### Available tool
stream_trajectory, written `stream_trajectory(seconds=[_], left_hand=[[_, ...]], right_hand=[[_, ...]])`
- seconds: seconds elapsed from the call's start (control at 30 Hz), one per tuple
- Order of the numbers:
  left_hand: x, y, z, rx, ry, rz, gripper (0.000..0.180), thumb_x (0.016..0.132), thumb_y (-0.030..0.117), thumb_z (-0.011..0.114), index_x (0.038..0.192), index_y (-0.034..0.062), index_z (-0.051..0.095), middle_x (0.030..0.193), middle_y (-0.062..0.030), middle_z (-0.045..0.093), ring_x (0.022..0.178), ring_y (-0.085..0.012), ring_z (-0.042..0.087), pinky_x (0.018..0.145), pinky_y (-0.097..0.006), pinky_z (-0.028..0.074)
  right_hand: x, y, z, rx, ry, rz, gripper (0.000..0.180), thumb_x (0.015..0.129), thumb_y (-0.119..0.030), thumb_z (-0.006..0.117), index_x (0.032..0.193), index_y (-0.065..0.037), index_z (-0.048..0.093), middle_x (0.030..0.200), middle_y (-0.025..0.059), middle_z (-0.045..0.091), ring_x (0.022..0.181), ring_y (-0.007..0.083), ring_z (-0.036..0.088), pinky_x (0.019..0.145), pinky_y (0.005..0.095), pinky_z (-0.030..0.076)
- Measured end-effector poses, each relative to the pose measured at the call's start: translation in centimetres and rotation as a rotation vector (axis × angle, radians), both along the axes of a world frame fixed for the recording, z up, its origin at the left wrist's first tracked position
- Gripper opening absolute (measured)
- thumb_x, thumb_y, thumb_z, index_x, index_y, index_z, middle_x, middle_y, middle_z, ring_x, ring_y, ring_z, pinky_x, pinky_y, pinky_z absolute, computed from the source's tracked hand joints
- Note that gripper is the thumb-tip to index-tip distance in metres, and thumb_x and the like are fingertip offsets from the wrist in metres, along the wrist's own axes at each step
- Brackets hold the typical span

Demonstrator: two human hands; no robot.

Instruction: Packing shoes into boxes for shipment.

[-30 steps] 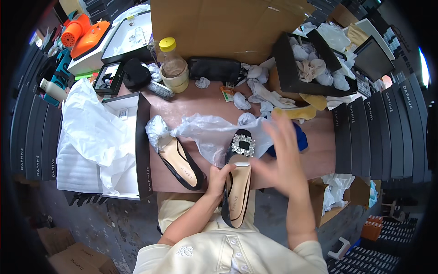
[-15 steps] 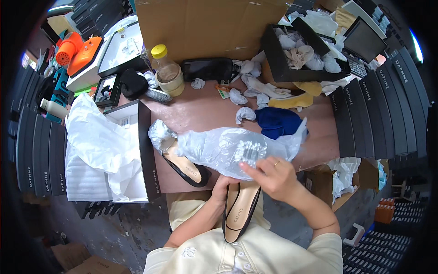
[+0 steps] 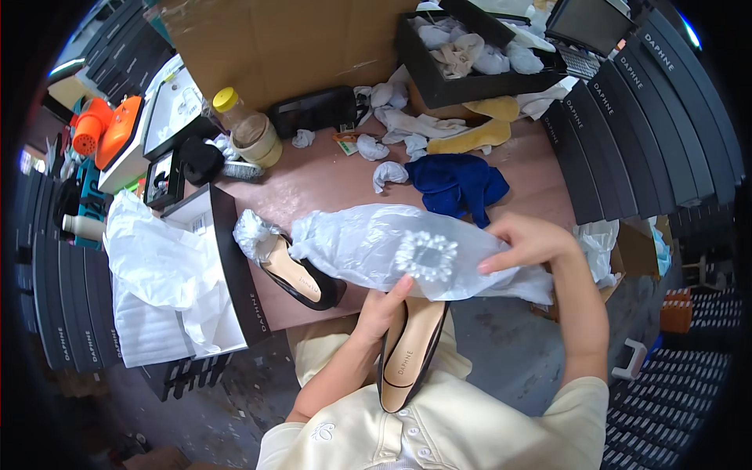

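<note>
A black pump with a beige insole (image 3: 407,356) points its heel toward me, its toe end inside a translucent plastic wrap (image 3: 345,247). A square buckle of pale beads (image 3: 430,256) shows through that wrap. My left hand (image 3: 381,313) is closed around the shoe's side, thumb on the wrap beside the buckle. At the wrap's right side, my right hand (image 3: 529,244) pinches the film between thumb and fingers. The second black pump (image 3: 301,274) lies on the table to the left, its toe covered by crumpled plastic (image 3: 257,233).
An open shoebox (image 3: 239,290) with white tissue (image 3: 160,251) stands left. Beyond the wrap lie a blue cloth (image 3: 454,184), yellow cloth (image 3: 474,139) and crumpled paper. A yellow-capped bottle (image 3: 227,106) stands at the back left. Stacked dark shoeboxes (image 3: 619,133) line the right.
My right hand has moved right from beside the buckle to the wrap's right side and now pinches the film. The wrap's right end has swung down. The view has turned slightly.
</note>
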State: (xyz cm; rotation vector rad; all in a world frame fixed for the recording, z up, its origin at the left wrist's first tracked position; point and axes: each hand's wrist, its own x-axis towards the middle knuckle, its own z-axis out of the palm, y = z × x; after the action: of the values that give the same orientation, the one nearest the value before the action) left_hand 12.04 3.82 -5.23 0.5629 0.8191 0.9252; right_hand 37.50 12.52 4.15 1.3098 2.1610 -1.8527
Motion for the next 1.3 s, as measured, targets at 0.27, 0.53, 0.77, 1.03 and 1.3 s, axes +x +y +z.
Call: stream_trajectory(seconds=[0.27, 0.53, 0.77, 1.03, 1.3], left_hand=[[1.3, -0.3, 0.7, -0.109, -0.012, -0.007, 0.066, 0.086, 0.038, 0.061, 0.133, -0.0019, 0.035, 0.128, -0.0096, 0.045, 0.118, -0.0196, 0.042, 0.100, -0.032, 0.030], [1.0, -0.1, 0.0, -0.121, 0.049, -0.004, 0.053, 0.088, 0.036, 0.060, 0.122, -0.0032, 0.047, 0.114, -0.0094, 0.055, 0.106, -0.0161, 0.051, 0.093, -0.030, 0.038], [0.7, -0.5, -0.6, -0.125, -0.013, 0.038, 0.038, 0.089, 0.029, 0.060, 0.111, -0.0018, 0.056, 0.102, -0.0045, 0.059, 0.092, -0.0097, 0.054, 0.079, -0.025, 0.044], [2.2, -1.4, -1.1, -0.055, 0.125, -0.020, 0.036, 0.087, 0.021, 0.059, 0.114, -0.0028, 0.055, 0.111, -0.0062, 0.059, 0.102, -0.0134, 0.052, 0.092, -0.027, 0.038], [1.6, -1.4, -0.6, -0.041, 0.094, -0.078, 0.042, 0.089, 0.029, 0.059, 0.116, -0.0022, 0.054, 0.112, -0.0076, 0.058, 0.104, -0.0136, 0.051, 0.092, -0.028, 0.038]], right_hand=[[10.1, -11.9, -9.7, -0.224, 0.730, -0.633, 0.054, 0.076, -0.029, 0.069, 0.118, -0.005, 0.047, 0.091, 0.0141, 0.061, 0.079, 0.0198, 0.062, 0.064, 0.0325, 0.051], [-7.0, -11.7, -5.7, 1.001, 0.172, -0.459, 0.052, 0.076, -0.009, 0.064, 0.123, 0.000, 0.044, 0.112, 0.0163, 0.050, 0.094, 0.0296, 0.055, 0.079, 0.0359, 0.047], [-9.9, -11.0, -5.0, 1.184, -0.289, -0.249, 0.028, 0.069, -0.009, 0.068, 0.097, -0.006, 0.063, 0.089, 0.0053, 0.054, 0.088, 0.0257, 0.047, 0.074, 0.0380, 0.036], [-10.5, -7.9, -6.7, 1.026, -0.306, -0.541, 0.065, 0.065, -0.001, 0.065, 0.126, -0.002, 0.043, 0.123, 0.0192, 0.044, 0.113, 0.0404, 0.043, 0.093, 0.0444, 0.039], [-5.4, -4.3, -2.0, 0.580, -0.064, 0.069, 0.087, 0.068, -0.018, 0.072, 0.141, -0.003, 0.026, 0.144, 0.0206, 0.027, 0.136, 0.0336, 0.021, 0.106, 0.0403, 0.026]])
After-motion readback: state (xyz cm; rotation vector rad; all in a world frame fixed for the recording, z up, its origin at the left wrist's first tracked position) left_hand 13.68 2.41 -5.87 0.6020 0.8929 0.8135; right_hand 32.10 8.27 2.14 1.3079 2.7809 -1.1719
